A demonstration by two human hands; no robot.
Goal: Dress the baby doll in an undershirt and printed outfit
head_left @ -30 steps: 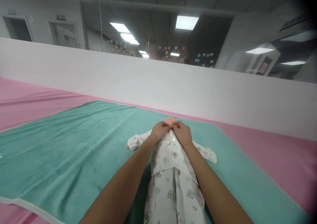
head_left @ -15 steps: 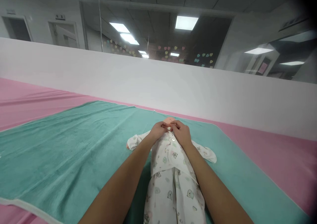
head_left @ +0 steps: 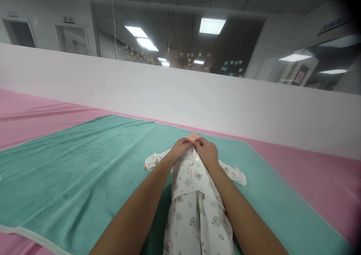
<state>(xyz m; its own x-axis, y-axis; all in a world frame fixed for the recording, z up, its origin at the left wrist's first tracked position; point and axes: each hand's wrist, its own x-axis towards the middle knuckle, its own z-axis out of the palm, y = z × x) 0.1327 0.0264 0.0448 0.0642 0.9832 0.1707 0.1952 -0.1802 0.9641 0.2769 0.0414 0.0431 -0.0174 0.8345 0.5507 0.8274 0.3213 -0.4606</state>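
A baby doll (head_left: 193,136) lies on its back with its head away from me, its arms spread to the sides. It wears a white printed pajama top (head_left: 186,176) and matching pajama pants (head_left: 184,225). My left hand (head_left: 182,148) is closed at the top's collar, under the doll's chin. Pressed against the same collar from the other side, my right hand (head_left: 207,151) also has its fingers pinched. The collar edge between my fingertips is mostly hidden. Just below them shows a round button (head_left: 197,158) on the front of the top.
Under the doll is a teal blanket (head_left: 98,172), spread over a pink sheet (head_left: 316,172). Behind it runs a low white wall (head_left: 158,93) with a glass panel (head_left: 180,33) above. Heart-shaped paper notes and ceiling lights show in the glass.
My fingers have shifted slightly at the collar, the right fingertips curling in a little closer. The doll and its clothes lie as before.
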